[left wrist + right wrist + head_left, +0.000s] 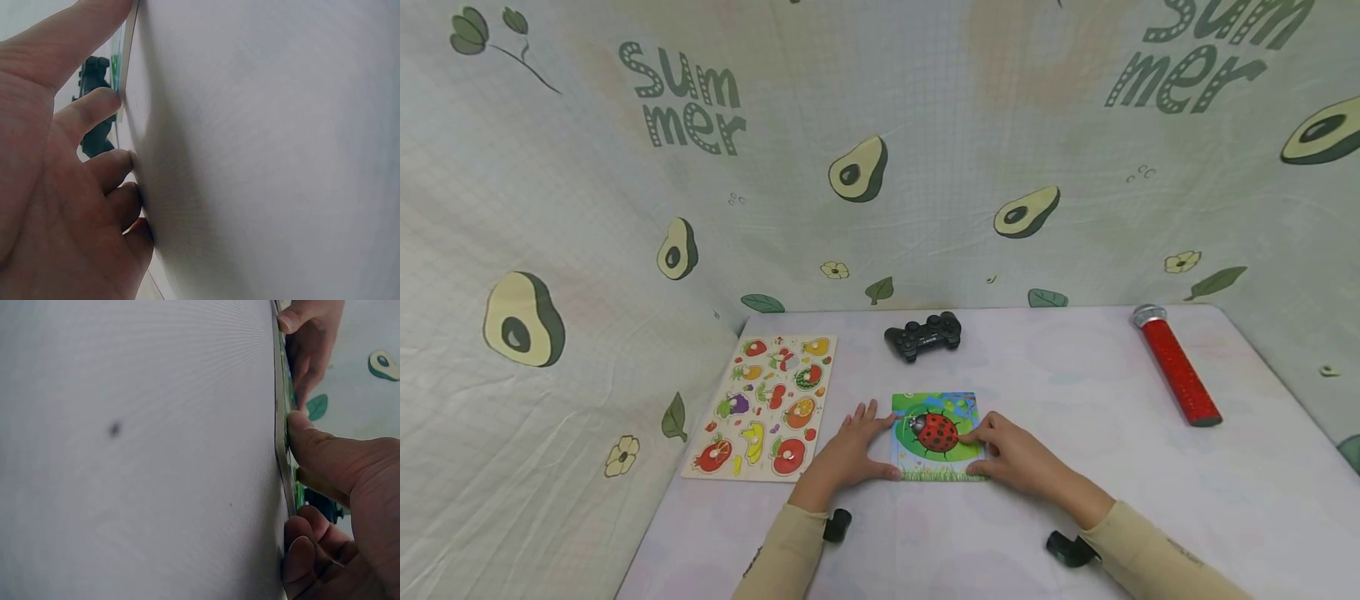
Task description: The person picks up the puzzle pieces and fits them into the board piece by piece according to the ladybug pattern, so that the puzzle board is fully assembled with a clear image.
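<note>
A square ladybug puzzle (917,457) lies flat on the table, its red beetle at the centre of a green and blue picture. Spread wide, my left hand (852,451) has its thumb by the lower left corner and its index fingertip at the left edge; its palm and fingers (107,170) show in the left wrist view. On the other side my right hand (1022,457) rests its index fingertip on the beetle's right part and its thumb (319,447) near the lower right edge. The remaining right fingers curl beside the board. Nothing is lifted.
A fruit puzzle board (758,410) lies to the left of my left hand. Behind the ladybug puzzle sits a black game controller (925,335). A red microphone (1180,367) lies at the far right. Avocado-printed cloth (925,242) hangs behind the table and along its sides.
</note>
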`<act>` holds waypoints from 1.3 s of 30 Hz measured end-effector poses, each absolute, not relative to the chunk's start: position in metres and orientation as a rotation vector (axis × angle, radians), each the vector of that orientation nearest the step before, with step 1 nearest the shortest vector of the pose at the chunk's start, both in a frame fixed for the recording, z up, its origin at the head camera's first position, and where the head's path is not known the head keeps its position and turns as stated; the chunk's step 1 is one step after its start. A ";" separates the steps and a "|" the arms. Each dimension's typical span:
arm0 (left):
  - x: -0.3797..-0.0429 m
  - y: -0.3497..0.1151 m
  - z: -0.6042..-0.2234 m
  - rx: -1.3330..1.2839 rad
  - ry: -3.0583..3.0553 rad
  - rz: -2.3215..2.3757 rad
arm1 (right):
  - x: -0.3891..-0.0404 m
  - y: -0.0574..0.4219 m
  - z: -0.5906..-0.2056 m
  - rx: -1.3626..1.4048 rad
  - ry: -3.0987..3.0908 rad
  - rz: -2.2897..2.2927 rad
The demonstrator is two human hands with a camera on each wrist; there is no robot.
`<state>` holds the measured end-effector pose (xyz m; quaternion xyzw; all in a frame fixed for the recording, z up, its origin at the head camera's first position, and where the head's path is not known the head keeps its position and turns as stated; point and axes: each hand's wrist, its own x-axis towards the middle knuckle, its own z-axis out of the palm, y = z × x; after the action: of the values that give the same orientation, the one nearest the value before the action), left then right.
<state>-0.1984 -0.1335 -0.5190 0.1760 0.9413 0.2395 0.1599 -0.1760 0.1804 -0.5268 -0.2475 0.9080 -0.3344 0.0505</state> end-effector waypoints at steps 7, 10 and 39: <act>-0.198 -0.133 -0.518 0.499 2.690 0.686 | -0.177 0.181 -0.526 -0.761 2.772 -1.011; -0.198 -0.132 -0.518 0.498 2.689 0.685 | -0.176 0.182 -0.526 -0.764 2.766 -1.017; -0.198 -0.132 -0.518 0.494 2.685 0.688 | -0.176 0.185 -0.524 -0.746 2.736 -0.995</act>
<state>-0.1981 -0.1320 -0.5179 0.1730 0.9411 0.2411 0.1622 -0.1761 0.1847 -0.5236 -0.2477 0.9082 -0.3303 0.0683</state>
